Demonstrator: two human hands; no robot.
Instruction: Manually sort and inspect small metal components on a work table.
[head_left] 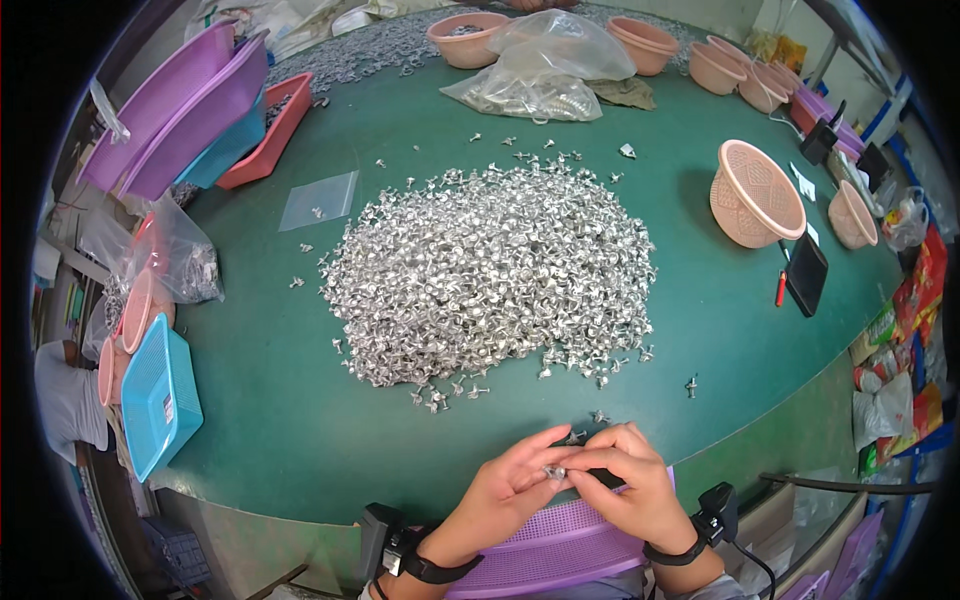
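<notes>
A large heap of small shiny metal fittings (490, 270), each with a short stem and flared head, covers the middle of the green table (270, 410). At the near edge my left hand (507, 485) is turned palm up, its fingers curved around a small metal fitting (556, 471). My right hand (628, 482) meets it there, thumb and fingertips pinched on the same piece. The fingers partly hide its shape. A few loose fittings (600, 416) lie just beyond my fingertips. Below both hands sits a purple perforated basket (570, 545).
Purple tubs (190, 120), a red tray (275, 135) and a blue basket (160, 400) line the left side. A clear bag (545, 70) stands at the back among peach baskets. To the right are a tilted peach basket (757, 195), a red pen (780, 288) and a black flat object (806, 275).
</notes>
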